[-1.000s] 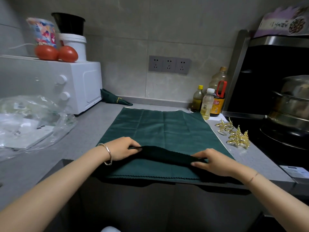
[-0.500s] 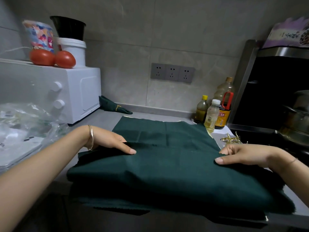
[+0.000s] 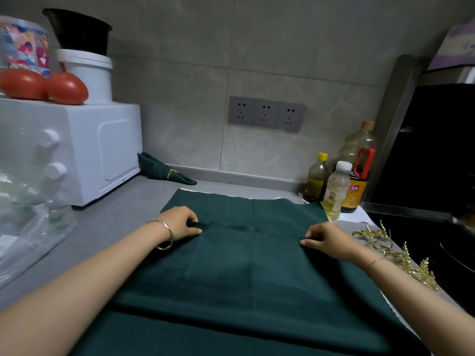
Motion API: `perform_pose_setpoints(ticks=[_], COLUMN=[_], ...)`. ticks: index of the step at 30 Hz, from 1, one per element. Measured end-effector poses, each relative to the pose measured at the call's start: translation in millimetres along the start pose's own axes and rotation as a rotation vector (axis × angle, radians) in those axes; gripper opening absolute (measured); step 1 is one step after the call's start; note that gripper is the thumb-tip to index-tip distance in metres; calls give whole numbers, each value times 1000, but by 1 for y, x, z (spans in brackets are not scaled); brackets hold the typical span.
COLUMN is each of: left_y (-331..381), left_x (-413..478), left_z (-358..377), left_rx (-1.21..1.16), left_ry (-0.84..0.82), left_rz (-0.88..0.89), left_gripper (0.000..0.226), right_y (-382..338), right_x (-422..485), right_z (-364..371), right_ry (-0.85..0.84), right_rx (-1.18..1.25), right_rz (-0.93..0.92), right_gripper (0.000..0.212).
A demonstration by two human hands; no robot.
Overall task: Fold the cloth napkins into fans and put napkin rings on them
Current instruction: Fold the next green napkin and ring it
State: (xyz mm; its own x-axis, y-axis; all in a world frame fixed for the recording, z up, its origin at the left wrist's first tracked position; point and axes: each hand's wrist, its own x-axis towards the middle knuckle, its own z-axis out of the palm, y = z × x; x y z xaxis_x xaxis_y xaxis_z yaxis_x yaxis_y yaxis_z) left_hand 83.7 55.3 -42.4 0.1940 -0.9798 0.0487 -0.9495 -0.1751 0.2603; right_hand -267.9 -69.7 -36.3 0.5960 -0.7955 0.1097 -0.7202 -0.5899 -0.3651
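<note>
A dark green cloth napkin (image 3: 246, 265) lies spread on the grey counter, its near part folded over toward the wall. My left hand (image 3: 180, 222) pinches the fold's edge on the left side, fingers curled round the cloth. My right hand (image 3: 326, 238) pinches the same edge on the right side. Several gold leaf-shaped napkin rings (image 3: 401, 255) lie on the counter just right of my right wrist. A folded green napkin with a gold ring (image 3: 164, 170) rests against the back wall beside the oven.
A white countertop oven (image 3: 77, 150) stands at the left with tomatoes (image 3: 46, 86) and tubs on top. Clear plastic bags (image 3: 28, 222) lie in front of it. Oil and sauce bottles (image 3: 339, 183) stand at the back right, next to a black stove (image 3: 437, 240).
Both hands have carried the napkin's near edge away from me toward the wall, making a wide fold. They now hold that edge farther up the cloth.
</note>
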Motion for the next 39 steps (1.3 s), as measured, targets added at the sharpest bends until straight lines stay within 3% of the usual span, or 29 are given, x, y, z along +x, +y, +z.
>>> perform_pose_setpoints(ticks=[3, 19, 22, 24, 26, 28, 32, 36, 39], left_y=[1, 3, 13, 27, 41, 54, 65, 67, 62], left_x=[17, 47, 32, 8, -27, -68, -118, -129, -127], left_z=[11, 26, 25, 24, 25, 23, 28, 38, 46], left_rx=[73, 187, 338, 263, 81, -45, 25, 229, 355], left_ry=[29, 187, 267, 275, 157, -25, -152, -148, 32], left_rz=[-4, -42, 50, 182, 331, 414, 469, 497, 535], left_gripper=[18, 26, 45, 47, 50, 71, 84, 94, 81], right_y=[14, 21, 6, -16, -38, -58, -71, -71, -67], right_x=[14, 31, 14, -10, -42, -79, -128, -143, -141], right_z=[13, 30, 27, 25, 28, 31, 41, 55, 62], right_ry=[51, 141, 222, 256, 212, 94, -20, 42, 140], right_rx=[-2, -55, -180, -138, -42, 38, 23, -156, -229], right_rz=[50, 122, 47, -37, -126, -200, -324, -373, -415], right_gripper=[25, 18, 29, 32, 27, 34, 64, 54, 46])
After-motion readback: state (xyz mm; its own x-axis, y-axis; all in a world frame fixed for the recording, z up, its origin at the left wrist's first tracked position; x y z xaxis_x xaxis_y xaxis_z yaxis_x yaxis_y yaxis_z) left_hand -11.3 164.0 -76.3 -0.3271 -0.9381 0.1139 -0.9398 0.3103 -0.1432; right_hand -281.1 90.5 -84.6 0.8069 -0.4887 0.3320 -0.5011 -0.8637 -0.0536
